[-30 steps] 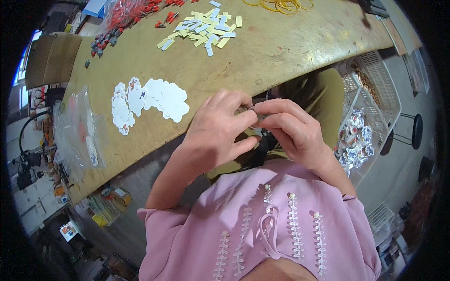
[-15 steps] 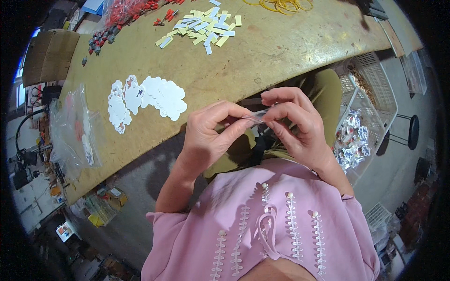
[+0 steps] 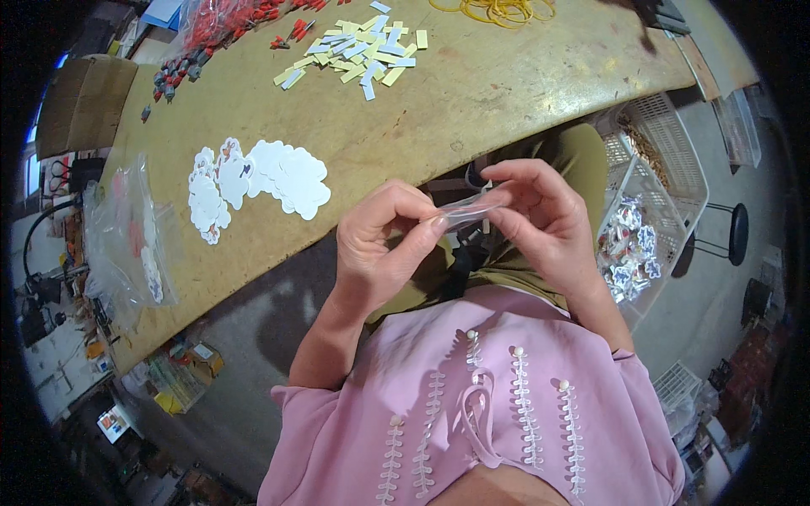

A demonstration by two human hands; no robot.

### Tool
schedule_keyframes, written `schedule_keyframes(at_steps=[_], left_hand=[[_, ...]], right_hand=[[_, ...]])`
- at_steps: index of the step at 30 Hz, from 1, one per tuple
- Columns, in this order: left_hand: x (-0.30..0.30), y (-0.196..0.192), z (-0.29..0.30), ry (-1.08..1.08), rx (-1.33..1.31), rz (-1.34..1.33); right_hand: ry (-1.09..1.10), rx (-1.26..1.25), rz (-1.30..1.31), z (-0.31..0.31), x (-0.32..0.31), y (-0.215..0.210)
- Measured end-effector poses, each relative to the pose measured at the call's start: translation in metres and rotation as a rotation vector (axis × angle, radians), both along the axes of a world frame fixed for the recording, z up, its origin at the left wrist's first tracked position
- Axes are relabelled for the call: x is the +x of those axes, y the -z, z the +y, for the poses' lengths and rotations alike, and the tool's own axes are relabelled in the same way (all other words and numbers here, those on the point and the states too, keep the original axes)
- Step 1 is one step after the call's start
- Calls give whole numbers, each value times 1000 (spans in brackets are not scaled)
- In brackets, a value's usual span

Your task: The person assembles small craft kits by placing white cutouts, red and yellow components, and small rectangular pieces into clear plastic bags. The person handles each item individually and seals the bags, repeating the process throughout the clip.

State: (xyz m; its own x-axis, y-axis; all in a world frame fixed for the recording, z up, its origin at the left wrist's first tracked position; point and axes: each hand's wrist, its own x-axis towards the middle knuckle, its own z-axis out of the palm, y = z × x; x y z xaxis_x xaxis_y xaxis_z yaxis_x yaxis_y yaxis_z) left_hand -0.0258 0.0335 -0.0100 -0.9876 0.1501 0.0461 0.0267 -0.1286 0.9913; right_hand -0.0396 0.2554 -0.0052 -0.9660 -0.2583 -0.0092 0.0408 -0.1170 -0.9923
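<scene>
A small strip of clear plastic [image 3: 462,215], perhaps a bag, stretches between my two hands above my lap. Thumb and index finger of my left hand [image 3: 377,239] pinch its left end. My right hand [image 3: 542,221] has its thumb and fingers on the right end, the index finger raised and curved over it. Whether anything lies inside the plastic cannot be made out. On the table left of my hands lie overlapping white cloud-shaped cards [image 3: 291,179], some with small printed figures.
Across the yellowish table [image 3: 498,101] lie blue and yellow paper strips [image 3: 359,52], yellow rubber bands [image 3: 506,10], red parts [image 3: 236,21] and grey pieces [image 3: 173,78]. A clear bag [image 3: 126,244] hangs over the left edge. White baskets [image 3: 675,190] holding wrapped pieces [image 3: 626,253] stand at right.
My right hand has shifted slightly right, away from the left one, and more of the clear plastic now shows between them. The view has moved slightly.
</scene>
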Motion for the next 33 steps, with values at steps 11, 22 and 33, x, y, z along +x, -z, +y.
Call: schedule_keyframes(at_steps=[11,22,33], left_hand=[[-7,-3,13,-49,-467,274],[0,-1,14,-48,-500,455],[4,-8,-226,-927,-1525,55]], right_hand=[[25,45,-71,1,5,8],[75,300,22,23,13,-9],[87,1472,-31,274,9,30]])
